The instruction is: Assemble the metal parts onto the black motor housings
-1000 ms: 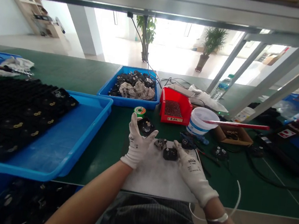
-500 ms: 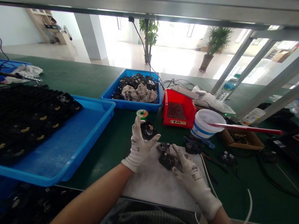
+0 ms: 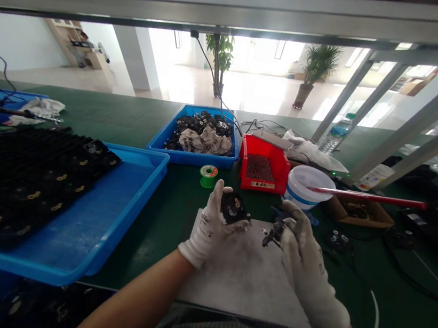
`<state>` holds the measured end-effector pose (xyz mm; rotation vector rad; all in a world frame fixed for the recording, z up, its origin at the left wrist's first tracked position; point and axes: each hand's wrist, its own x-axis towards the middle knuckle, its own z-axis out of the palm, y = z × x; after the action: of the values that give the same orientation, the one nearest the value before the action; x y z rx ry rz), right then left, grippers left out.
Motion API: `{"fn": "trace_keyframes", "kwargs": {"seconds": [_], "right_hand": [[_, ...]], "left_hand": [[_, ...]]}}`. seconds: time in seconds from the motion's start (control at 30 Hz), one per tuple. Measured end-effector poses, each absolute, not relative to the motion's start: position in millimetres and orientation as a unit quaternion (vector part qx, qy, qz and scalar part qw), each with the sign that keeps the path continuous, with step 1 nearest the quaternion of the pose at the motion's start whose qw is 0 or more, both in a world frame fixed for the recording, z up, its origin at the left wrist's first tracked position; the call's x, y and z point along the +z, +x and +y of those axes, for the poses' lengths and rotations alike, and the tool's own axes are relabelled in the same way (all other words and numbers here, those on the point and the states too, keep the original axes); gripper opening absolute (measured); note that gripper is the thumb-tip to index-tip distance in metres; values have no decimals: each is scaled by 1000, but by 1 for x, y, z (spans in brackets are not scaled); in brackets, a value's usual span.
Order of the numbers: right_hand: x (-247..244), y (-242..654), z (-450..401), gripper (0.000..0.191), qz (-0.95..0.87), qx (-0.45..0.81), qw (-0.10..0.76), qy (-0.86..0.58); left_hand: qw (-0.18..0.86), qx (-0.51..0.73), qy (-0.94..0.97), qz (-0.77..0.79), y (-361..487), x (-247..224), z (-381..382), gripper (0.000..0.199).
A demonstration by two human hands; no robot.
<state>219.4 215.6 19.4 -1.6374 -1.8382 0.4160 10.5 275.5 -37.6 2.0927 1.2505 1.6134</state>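
Note:
My left hand [image 3: 210, 230], in a white work glove, grips a flat black plastic part [image 3: 233, 207] with small metal fittings, its face turned up. Opposite it, my gloved right hand [image 3: 304, 250] pinches a second, smaller black part [image 3: 273, 233] between thumb and fingers, tilted and seen nearly edge-on. Both parts are held above a pale work sheet [image 3: 244, 275] on the green table. The two parts are apart from each other. Just beyond my left hand stands a green solder spool [image 3: 208, 176].
A blue tray [image 3: 127, 211] stacked with black parts stands at left. Behind are a blue bin [image 3: 191, 159] of parts, a red bin [image 3: 262, 185] of small pieces and a white bucket [image 3: 304, 189] with a red rod across it. A cardboard box [image 3: 357, 217] lies right.
My right hand has lifted the smaller black part off the sheet and raised it. My left hand has shifted slightly right and tilted its part.

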Motion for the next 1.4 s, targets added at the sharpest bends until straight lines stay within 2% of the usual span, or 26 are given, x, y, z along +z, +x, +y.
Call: {"fn": "trace_keyframes", "kwargs": {"seconds": [0.17,0.4,0.67,0.93,1.1,1.3,1.4], "right_hand": [[63,202,246,48,-687,187,237,-661],[71,192,259,49,-718,155,144,-664],[74,193,252,51,-741,139,82,-651],[67,188,248,49,-742,133,63,-654],[60,190,245,44,-740,170,92,-644],[61,221,257,59,-733,281,167,-597],[66,230,256,55,-721,419,161,-528]], "left_hand": [[191,482,777,358,13,-35,266,124],[246,461,795,307,15,-35,267,141],[352,440,771,296,15,-26,260,137],[398,433,753,294,13,-27,260,133],[436,416,740,299,12,-28,261,132],[508,418,700,278,11,-14,259,131],[526,410,698,261,10,-10,258,132]]}}
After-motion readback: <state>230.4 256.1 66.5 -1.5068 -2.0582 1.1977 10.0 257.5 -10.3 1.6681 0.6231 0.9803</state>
